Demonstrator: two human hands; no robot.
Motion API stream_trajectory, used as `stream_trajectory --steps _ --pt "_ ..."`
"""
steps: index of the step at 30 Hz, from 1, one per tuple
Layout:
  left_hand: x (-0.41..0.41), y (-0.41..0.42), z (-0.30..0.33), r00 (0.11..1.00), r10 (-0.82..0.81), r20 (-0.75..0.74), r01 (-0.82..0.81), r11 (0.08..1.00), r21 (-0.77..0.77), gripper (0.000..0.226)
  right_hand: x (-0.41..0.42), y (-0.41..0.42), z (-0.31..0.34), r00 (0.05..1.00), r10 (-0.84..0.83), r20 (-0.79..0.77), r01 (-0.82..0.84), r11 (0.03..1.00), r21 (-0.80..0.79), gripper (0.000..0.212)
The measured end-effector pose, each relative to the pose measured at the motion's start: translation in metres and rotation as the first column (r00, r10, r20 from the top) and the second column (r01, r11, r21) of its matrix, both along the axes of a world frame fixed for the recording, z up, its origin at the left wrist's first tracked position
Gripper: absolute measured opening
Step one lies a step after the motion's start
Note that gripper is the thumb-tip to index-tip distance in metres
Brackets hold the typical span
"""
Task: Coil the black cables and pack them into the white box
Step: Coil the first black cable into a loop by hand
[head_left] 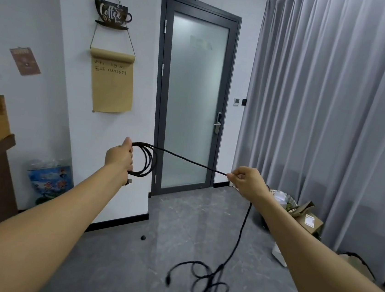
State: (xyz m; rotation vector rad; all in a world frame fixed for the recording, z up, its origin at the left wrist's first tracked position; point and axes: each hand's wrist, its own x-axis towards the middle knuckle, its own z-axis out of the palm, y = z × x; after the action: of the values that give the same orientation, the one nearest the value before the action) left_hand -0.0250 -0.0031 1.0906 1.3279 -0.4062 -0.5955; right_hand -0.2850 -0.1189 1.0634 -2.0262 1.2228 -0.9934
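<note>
Left hand (119, 158) grips the coiled black cable (145, 162); right hand (246, 182), at three o'clock, pinches its taut strand, slack trailing on the floor (126, 258).

A dark grey-framed frosted glass door (192, 100) is standing shut in the white painted wall (67, 98), and long pale grey pleated curtains (333, 118) are hanging down to its right. The glossy grey tiled floor (178, 221) is reflecting light, while a brown kraft paper scroll (112, 83) is hanging beneath a black coffee-cup sign (111, 14)
</note>
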Motion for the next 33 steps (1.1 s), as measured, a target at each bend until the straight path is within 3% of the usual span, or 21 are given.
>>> stream_trajectory --steps 5,9,12,18,23,26,29,33 --pt "0.007 -0.008 -0.004 0.979 0.101 0.177 -0.114 0.991 0.069 0.042 0.023 0.021 0.011 0.975 0.037 -0.217 -0.08 0.978 -0.191 0.013" --pt "-0.005 -0.016 -0.005 0.952 0.065 0.3 -0.086 0.995 0.058 0.039 0.037 0.038 0.021 0.882 0.037 -0.47 -0.2 0.931 -0.304 0.017" --pt "-0.017 -0.021 -0.004 0.939 0.009 0.344 -0.032 0.998 0.062 0.032 0.043 0.048 0.033 0.846 0.085 -0.526 -0.296 0.896 -0.332 0.016" --pt "-0.041 -0.023 -0.006 0.879 -0.123 0.461 0.09 0.992 0.092 0.036 0.048 0.059 0.049 0.807 0.327 -0.492 -0.48 0.849 -0.222 0.014" --pt "-0.064 -0.013 -0.008 0.78 -0.289 0.555 0.273 0.955 0.114 0.035 0.051 0.065 0.049 0.836 0.42 -0.352 -0.504 0.842 -0.192 0.015" --pt "-0.077 -0.003 -0.008 0.716 -0.396 0.575 0.379 0.912 0.156 0.036 0.055 0.066 0.05 0.893 0.396 -0.213 -0.439 0.871 -0.222 0.015" --pt "-0.079 0.003 -0.005 0.725 -0.508 0.465 0.509 0.85 0.134 0.037 0.055 0.063 0.056 0.939 0.331 -0.093 -0.343 0.904 -0.256 0.022" --pt "-0.071 0.013 0.004 0.655 -0.629 0.42 0.609 0.768 0.199 0.039 0.052 0.056 0.055 0.964 0.264 -0.027 -0.265 0.946 -0.186 0.037"
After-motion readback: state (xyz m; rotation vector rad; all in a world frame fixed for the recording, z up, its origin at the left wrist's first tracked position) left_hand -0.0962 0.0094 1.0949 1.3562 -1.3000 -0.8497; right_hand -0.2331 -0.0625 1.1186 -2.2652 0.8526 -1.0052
